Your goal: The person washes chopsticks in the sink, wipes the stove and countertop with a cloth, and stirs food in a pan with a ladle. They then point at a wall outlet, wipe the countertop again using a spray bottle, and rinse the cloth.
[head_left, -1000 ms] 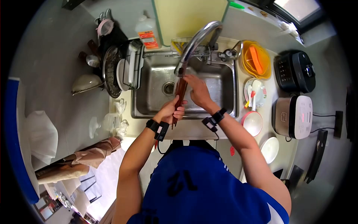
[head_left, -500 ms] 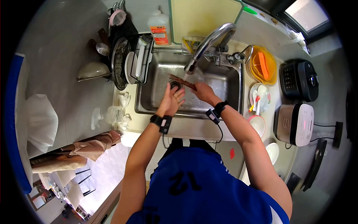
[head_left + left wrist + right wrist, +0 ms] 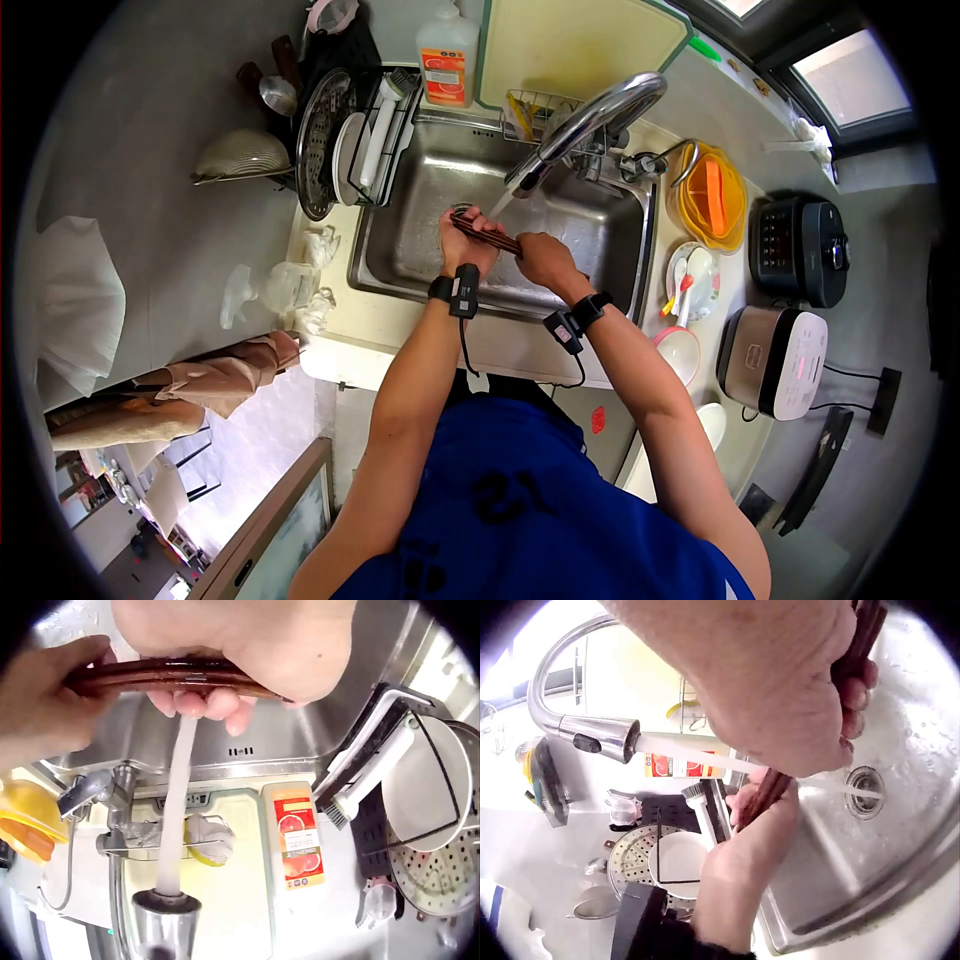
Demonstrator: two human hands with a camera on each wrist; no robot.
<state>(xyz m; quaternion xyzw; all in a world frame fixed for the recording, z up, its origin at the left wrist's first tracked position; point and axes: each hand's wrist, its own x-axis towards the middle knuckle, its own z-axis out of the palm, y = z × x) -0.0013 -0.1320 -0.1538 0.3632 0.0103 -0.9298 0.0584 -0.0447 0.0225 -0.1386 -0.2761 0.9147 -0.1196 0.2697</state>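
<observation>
A bundle of dark brown chopsticks (image 3: pixel 484 233) lies across the sink basin between both hands. My left hand (image 3: pixel 466 250) has its fingers curled round one end; the left wrist view shows its fingertips below the sticks (image 3: pixel 165 677). The right hand (image 3: pixel 547 262) grips the other end, and in the right wrist view this hand (image 3: pixel 772 690) hides the middle of the bundle. Water (image 3: pixel 178 802) streams from the faucet (image 3: pixel 600 103) onto the left hand and sticks.
The steel sink (image 3: pixel 425 270) has a dish rack (image 3: pixel 398 150) at its left, with a brush and plates. An orange-labelled bottle (image 3: pixel 446 62) and a cutting board (image 3: pixel 560 50) stand behind. Yellow baskets (image 3: pixel 735 200), bowls (image 3: pixel 679 352) and two cookers (image 3: pixel 775 362) are on the right.
The left hand, spread beside the sticks half a second ago, has closed round their far end. The bundle has turned from nearly lengthwise to crosswise; the head view has shifted.
</observation>
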